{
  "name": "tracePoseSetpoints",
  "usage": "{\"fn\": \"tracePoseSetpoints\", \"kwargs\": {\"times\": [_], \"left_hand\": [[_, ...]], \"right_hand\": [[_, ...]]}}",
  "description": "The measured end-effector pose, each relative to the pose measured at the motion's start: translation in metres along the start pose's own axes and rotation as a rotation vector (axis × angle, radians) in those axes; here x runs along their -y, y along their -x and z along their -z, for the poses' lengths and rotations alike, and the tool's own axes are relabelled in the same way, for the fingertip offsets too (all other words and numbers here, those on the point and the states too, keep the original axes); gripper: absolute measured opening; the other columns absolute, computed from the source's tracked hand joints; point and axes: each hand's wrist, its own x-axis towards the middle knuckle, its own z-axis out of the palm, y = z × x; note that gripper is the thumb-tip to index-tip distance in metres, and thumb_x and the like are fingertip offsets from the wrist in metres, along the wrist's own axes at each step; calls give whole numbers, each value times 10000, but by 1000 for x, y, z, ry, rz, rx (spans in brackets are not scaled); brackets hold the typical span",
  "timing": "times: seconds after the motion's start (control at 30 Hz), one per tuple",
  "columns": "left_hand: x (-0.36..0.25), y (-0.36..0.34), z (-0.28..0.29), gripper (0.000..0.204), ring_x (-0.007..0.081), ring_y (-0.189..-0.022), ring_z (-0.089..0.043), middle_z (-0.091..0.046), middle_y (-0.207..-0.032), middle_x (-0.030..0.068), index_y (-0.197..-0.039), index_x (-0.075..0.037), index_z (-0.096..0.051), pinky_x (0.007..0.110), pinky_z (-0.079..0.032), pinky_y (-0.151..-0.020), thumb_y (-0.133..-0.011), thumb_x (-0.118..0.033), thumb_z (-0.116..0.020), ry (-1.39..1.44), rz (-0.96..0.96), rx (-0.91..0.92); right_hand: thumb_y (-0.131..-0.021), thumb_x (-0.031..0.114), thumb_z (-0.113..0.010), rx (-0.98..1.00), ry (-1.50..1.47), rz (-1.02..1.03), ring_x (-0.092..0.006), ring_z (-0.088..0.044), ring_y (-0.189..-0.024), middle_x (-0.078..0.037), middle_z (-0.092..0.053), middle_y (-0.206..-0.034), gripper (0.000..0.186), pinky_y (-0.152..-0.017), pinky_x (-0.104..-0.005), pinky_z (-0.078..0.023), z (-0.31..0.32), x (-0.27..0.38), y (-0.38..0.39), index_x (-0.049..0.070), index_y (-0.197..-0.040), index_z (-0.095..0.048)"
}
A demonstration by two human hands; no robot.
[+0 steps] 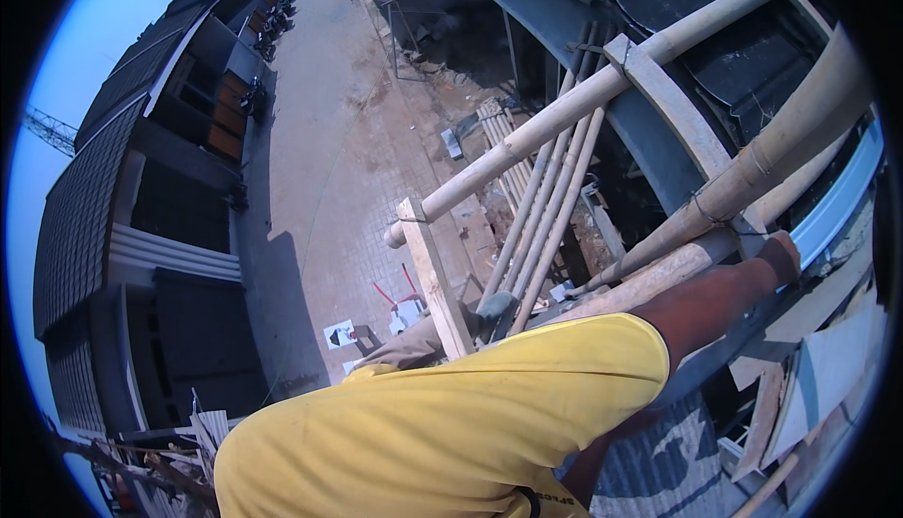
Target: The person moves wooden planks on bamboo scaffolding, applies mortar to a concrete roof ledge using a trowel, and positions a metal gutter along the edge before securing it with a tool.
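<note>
My left arm in a yellow sleeve [583, 358] reaches across to the right. At its end my left hand [777, 258] is closed at a bamboo pole [691, 259], beside a tied joint; its fingertips are partly hidden. Above it a thick bamboo pole [752, 165] slants up to the right. Another bamboo rail [546, 132] runs diagonally, with a wooden post [435, 278] at its lower end. Under the sleeve shows a strip of bare forearm [594, 462], seemingly my right one; my right hand is out of view. Beige trousers [404, 341] show past my shirt, with a grey shoe [497, 305].
Far below lies a paved lane [348, 142], with houses [179, 283] along its left. Several bamboo poles [555, 198] lean beside the scaffold. Dark roof tiles [696, 10] are at upper right. Corrugated sheet [673, 457] and loose boards [818, 396] lie at lower right.
</note>
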Motion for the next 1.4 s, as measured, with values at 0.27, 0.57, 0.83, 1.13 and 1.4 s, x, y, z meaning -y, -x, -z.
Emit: {"fn": "tracePoseSetpoints", "kwargs": {"times": [0.27, 0.57, 0.83, 1.13, 1.4], "left_hand": [[-1, -14, -17, 234, 219, -870, -698, -724, -917, 33, -930, -169, -764, 343, -517, -626, -856, -211, -545, 89, 94, -26], [9, 1, -8, 246, 265, -847, -699, -717, -879, 78, -912, -128, -758, 370, -519, -607, -858, -211, -533, 70, 57, -69], [5, 24, 33, 348, 281, -941, -704, -728, -932, 70, -984, -83, -743, 390, -563, -734, -703, -274, -817, -32, -88, 79], [12, 30, 52, 211, 313, -895, -708, -722, -943, 151, -958, -77, -729, 416, -566, -758, -777, -183, -706, -90, -62, 34], [4, 32, 55, 200, 338, -883, -704, -714, -938, 181, -924, -42, -718, 437, -561, -747, -772, -166, -678, -93, -75, 35]], "right_hand": [[-946, 496, -513, 143, -62, -80, -441, -464, -1241, -277, -436, -1382, 730, -1012, -525, -401, 45, 40, -5, -45, -1414, -363], [-954, 490, -504, 107, -108, -26, -463, -456, -1241, -297, -425, -1388, 733, -1029, -515, -386, 40, 35, -2, -68, -1407, -356], [-954, 433, -528, 31, -48, 40, -454, -442, -1261, -298, -424, -1388, 706, -1047, -514, -359, 37, 34, -4, -57, -1421, -328], [-875, 433, -621, 70, -128, -29, -471, -429, -1260, -313, -394, -1400, 779, -1025, -540, -365, 53, 49, -9, -42, -1417, -326], [-862, 435, -626, 29, -140, -24, -479, -472, -1193, -317, -414, -1366, 788, -996, -534, -390, 53, 48, -8, -54, -1406, -332]]}}
